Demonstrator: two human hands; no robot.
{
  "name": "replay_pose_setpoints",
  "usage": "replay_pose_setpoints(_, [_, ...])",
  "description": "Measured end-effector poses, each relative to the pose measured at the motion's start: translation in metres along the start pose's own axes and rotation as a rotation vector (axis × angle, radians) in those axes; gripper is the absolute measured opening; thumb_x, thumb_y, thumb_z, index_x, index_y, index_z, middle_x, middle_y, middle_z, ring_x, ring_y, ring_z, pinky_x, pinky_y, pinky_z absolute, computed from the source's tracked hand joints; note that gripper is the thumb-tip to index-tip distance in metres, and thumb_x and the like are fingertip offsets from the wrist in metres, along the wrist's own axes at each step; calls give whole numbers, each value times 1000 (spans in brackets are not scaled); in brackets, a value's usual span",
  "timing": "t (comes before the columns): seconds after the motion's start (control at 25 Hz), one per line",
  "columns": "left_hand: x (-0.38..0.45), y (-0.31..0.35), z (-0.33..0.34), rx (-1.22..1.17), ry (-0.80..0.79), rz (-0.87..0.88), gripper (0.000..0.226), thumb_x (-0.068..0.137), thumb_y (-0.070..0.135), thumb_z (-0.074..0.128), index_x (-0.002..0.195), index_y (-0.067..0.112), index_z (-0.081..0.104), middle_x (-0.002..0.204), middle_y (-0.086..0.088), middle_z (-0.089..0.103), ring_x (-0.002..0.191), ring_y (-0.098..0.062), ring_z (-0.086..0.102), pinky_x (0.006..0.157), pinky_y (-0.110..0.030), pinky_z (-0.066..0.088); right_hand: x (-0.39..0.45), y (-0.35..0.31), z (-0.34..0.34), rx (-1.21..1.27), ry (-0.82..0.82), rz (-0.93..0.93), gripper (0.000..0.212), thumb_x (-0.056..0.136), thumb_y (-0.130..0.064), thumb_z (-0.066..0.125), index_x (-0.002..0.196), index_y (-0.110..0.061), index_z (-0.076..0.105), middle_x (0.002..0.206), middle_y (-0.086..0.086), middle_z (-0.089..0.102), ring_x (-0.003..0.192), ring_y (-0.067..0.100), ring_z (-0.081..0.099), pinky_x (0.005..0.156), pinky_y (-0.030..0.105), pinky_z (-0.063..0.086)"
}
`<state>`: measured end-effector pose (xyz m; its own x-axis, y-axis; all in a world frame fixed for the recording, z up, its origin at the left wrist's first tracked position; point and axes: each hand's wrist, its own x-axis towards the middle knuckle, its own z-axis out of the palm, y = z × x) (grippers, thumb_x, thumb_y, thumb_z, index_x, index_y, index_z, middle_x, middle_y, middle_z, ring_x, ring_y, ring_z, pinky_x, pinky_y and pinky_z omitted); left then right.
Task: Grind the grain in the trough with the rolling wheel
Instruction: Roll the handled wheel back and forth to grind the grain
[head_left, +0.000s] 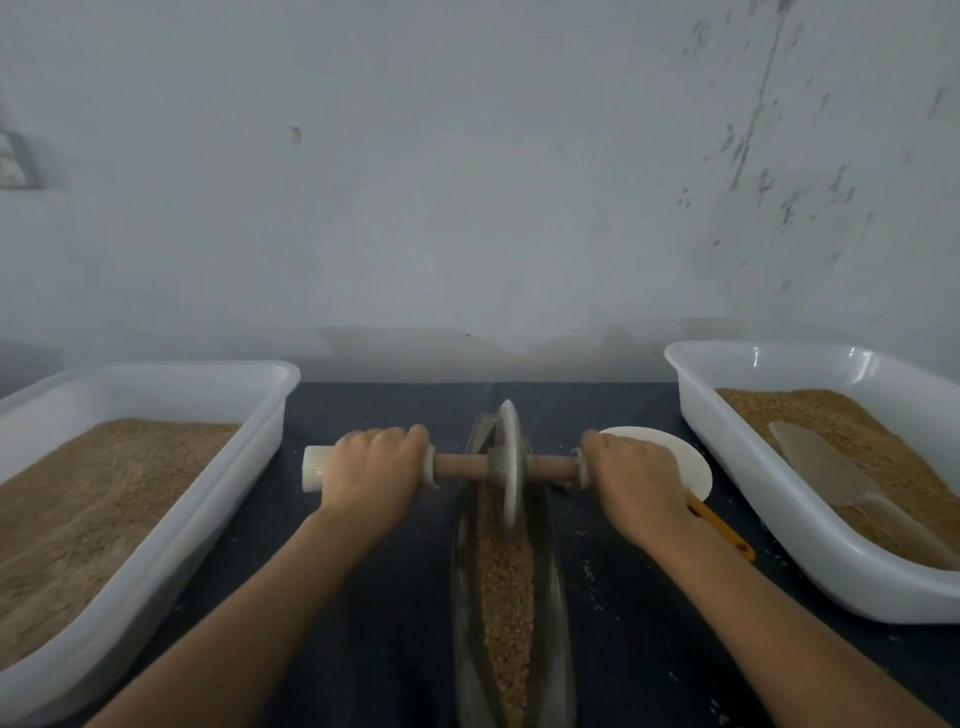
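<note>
Both hands (371, 470) grip the crosswise axle (462, 466); trough (506, 597) seemingly runs away.

Grey metal wheel (508, 462) stands upright on its wooden axle, in the narrow boat-shaped trough (465, 597) of brown grain (506, 597).

I log: long boat-shaped grey metal trough (551, 582), dull, worn. Grey metal disc wheel (510, 462), smooth, slight sheen; round brown wooden axle (460, 465), matt. Coarse tan grain (506, 597), rough. Two white rectangular plastic tubs (810, 535) (171, 519), glossy. Dark blue cloth table cover (384, 613), matt. I note pale painted wall (467, 182), scuffed.
</note>
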<state>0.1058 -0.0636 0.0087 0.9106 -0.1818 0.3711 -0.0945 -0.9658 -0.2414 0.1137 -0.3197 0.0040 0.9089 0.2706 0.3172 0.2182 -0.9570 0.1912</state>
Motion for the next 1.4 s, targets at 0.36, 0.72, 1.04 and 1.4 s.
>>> replay_pose_setpoints(0.36, [-103, -11, -15, -277, 299, 298, 18, 61, 26, 63, 64, 28, 45, 53, 11, 42, 41, -12, 44, 48, -23, 23, -103, -2, -25, 46, -7, -263, 40, 42, -27, 85, 72, -23, 58, 58, -2, 56, 45, 9, 51, 45, 22, 36])
replay_pose_setpoints(0.72, [-1, -7, 10, -85, 33, 6, 24, 86, 34, 60, 84, 29, 36, 86, 8, 60, 71, -13, 55, 62, -29, 36, 0, -4, -6, -52, 23, -44, 18, 89, -27, 58, 102, -21, 47, 91, -3, 62, 71, 15, 56, 58, 26, 36])
replay_pose_setpoints(1.04, [-110, -15, -19, -194, 209, 241, 40, 42, 25, 82, 60, 27, 45, 48, 10, 40, 36, -11, 38, 48, -20, 6, -113, -3, -13, 48, 216, -252, 44, 33, -15, 84, 65, -19, 54, 52, -3, 49, 39, 14, 44, 40, 26, 32])
replay_pose_setpoints(1.4, [-7, -7, 3, -85, -87, -19, 10, 89, 31, 53, 87, 25, 44, 88, 5, 63, 69, -18, 52, 62, -32, 38, -7, -9, -15, -131, 58, -55, 14, 87, -19, 57, 98, -18, 49, 90, 0, 63, 72, 19, 59, 55, 30, 32])
